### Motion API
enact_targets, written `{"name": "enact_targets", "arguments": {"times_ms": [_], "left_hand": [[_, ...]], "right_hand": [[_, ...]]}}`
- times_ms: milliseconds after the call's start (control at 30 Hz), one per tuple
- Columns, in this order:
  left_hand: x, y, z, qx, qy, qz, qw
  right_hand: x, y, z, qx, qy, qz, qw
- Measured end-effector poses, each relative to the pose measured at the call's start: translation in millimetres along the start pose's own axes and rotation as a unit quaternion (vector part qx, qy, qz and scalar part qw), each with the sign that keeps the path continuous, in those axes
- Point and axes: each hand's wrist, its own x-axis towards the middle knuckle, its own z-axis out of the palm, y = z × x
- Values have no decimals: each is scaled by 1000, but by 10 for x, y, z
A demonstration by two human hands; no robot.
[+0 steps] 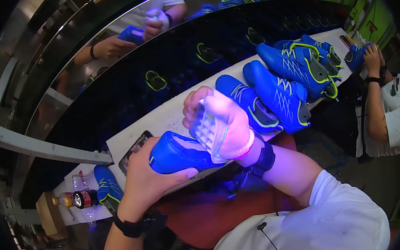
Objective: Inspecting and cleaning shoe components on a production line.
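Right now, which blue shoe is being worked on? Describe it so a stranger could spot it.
Start at the long white bench that runs across the view with a row of blue shoes on it. The one meant is the blue shoe off the near edge, held in the left hand while the right hand presses a clear ridged pad against it. It alone is held up.

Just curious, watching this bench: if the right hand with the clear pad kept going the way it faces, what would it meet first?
Most likely the blue shoe that the left hand holds: the right hand presses its clear ridged pad toward the shoe's side. Depth is unclear, but they seem already touching.
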Motion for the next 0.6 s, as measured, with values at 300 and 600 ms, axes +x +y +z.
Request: {"name": "enact_targets", "arguments": {"times_ms": [300, 600], "left_hand": [[46, 68, 184, -53, 70, -45, 995], [200, 512, 392, 341, -16, 159, 926]], "right_hand": [[260, -160, 264, -317, -136, 142, 928], [-185, -662, 114, -340, -146, 33, 929]]}}
